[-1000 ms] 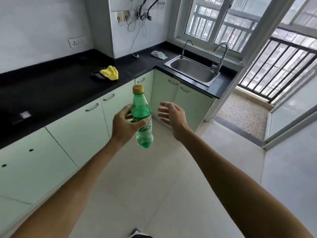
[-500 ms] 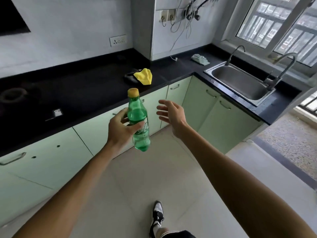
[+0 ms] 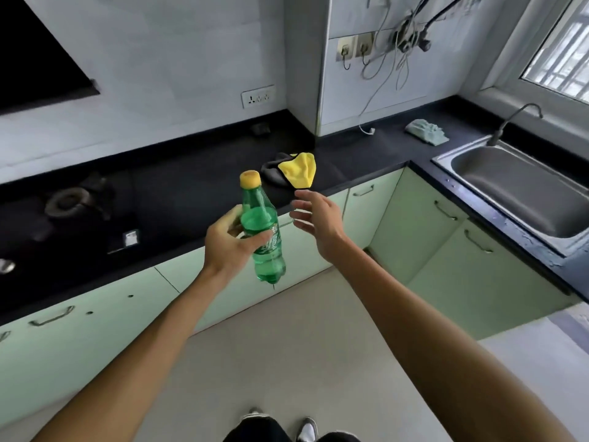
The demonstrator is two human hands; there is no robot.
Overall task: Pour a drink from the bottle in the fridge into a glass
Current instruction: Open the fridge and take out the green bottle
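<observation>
Fingers [image 3: 235,218] and thumb of the left hand [image 3: 228,247] curl around the middle of a green bottle [image 3: 259,218], which is held nearly upright in the air above the floor [image 3: 287,346] with its yellow cap [image 3: 250,179] on. Just beside it, the right hand [image 3: 320,220] hovers with its fingers [image 3: 302,215] spread and relaxed, grasping nothing and clear of the bottle. Beyond the hands, a black counter [image 3: 191,186] runs over pale green cabinets [image 3: 414,224]. A yellow cloth [image 3: 299,170] lies on it, with a stove burner [image 3: 68,200] to the left and a steel sink [image 3: 516,183] with a tap [image 3: 516,118] to the right.
</observation>
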